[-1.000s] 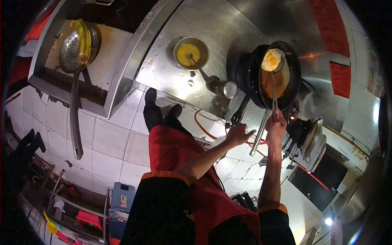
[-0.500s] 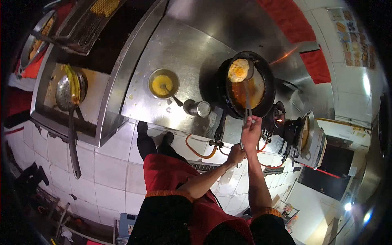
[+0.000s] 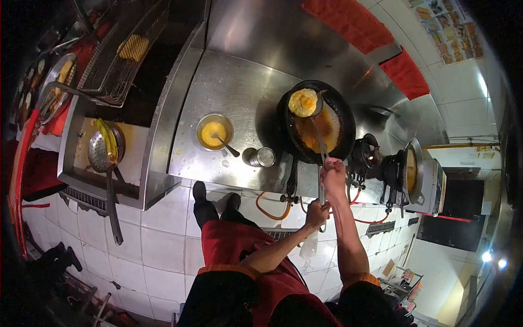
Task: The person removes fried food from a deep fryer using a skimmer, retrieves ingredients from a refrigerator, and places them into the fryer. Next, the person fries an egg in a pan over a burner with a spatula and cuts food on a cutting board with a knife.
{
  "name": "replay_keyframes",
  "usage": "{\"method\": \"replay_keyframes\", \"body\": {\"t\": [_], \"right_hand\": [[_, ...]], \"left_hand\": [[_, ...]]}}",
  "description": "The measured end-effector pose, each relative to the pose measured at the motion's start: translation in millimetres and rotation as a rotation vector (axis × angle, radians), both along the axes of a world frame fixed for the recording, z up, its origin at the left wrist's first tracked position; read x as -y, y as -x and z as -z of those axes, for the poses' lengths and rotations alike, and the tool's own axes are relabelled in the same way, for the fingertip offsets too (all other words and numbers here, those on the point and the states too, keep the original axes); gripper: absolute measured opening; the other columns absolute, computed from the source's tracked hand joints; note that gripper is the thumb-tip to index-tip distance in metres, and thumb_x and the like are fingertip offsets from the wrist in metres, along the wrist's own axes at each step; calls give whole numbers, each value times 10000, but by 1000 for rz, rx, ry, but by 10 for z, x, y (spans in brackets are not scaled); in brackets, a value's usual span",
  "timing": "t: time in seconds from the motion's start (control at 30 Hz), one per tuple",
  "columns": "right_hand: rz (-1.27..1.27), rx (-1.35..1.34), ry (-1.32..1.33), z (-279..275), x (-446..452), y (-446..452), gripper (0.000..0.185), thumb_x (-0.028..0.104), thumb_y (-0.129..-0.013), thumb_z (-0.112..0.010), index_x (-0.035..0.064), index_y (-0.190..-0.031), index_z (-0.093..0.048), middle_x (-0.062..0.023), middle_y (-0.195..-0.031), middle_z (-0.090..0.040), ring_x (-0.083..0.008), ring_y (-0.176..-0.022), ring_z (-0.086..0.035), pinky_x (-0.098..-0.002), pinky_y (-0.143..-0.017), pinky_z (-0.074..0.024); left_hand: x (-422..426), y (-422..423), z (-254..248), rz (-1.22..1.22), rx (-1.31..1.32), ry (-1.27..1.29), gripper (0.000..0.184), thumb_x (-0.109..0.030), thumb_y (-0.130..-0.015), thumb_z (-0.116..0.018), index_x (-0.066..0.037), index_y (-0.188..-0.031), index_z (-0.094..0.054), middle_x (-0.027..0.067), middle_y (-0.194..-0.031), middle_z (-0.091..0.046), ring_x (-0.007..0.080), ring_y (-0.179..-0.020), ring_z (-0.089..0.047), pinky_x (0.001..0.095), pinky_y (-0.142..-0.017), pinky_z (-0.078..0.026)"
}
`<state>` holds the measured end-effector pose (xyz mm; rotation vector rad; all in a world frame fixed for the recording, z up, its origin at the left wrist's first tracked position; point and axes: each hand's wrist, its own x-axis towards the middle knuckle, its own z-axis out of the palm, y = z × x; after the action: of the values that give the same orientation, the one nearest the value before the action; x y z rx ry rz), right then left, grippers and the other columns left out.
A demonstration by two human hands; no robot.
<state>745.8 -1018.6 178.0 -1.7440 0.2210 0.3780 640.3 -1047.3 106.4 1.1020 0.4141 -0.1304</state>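
My right hand (image 3: 333,173) is closed round the handle of a long metal ladle (image 3: 317,136), whose bowl end lies in the black pan (image 3: 348,131). A fried egg (image 3: 303,103) rests at the ladle's end, near the pan's far left side, above reddish-brown oil. Lower down, my left hand (image 3: 316,213) is wrapped round the metal pan handle (image 3: 321,188), close below my right hand. A metal bowl of yellow liquid (image 3: 211,131) with a spoon in it stands left of the pan, beside a shaker can (image 3: 265,157).
At the left, a perforated skimmer (image 3: 98,150) holds long green-yellow food (image 3: 108,143). A fryer basket (image 3: 117,76) sits behind it. Right of the pan are a lit burner (image 3: 371,155) and another pan (image 3: 412,170). Another person's arm (image 3: 17,180) shows at the left edge.
My left hand has moved from open beside the pan handle to closed round it. The view has shifted, bringing the fryer basket in. The egg stays at the ladle's end.
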Motion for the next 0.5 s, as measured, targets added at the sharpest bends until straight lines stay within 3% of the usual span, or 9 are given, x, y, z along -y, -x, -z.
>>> {"method": "replay_keyframes", "body": {"t": [0.07,0.23,0.33,0.43,0.5], "right_hand": [[25,100,18,184,8,-14,116,195,-968,-483,114,-902,-433,28,-617,-428,-55,-468,-370,-223,-405,-296],[99,4,5,120,-189,68,117,172,-963,-475,115,-873,-426,38,-594,-403,-54,-448,-352,-216,-394,-281],[65,-181,-268,-33,-140,71,133,177,-969,-453,117,-852,-429,41,-571,-389,-50,-433,-344,-218,-374,-266],[9,-291,-584,30,37,13,152,209,-971,-459,114,-855,-433,46,-561,-379,-47,-432,-341,-212,-368,-253],[70,-162,-334,18,18,50,169,203,-971,-453,125,-822,-433,47,-565,-379,-49,-429,-334,-211,-367,-247]], "left_hand": [[22,14,15,-51,76,-82,159,-138,-764,-573,0,-841,-580,177,-768,-626,327,-757,-625,419,-660,-468],[208,36,389,-35,151,-230,192,-192,-804,-574,-7,-852,-562,181,-788,-626,333,-778,-613,390,-677,-455],[211,36,492,81,175,-407,234,-236,-817,-568,-3,-844,-558,191,-797,-625,345,-787,-610,402,-679,-459],[162,-1,387,185,38,-565,268,-263,-827,-558,3,-861,-565,204,-817,-630,355,-801,-610,419,-686,-463],[105,13,326,168,-39,-394,295,-285,-834,-557,9,-854,-571,219,-821,-630,365,-797,-610,432,-690,-464]]}}
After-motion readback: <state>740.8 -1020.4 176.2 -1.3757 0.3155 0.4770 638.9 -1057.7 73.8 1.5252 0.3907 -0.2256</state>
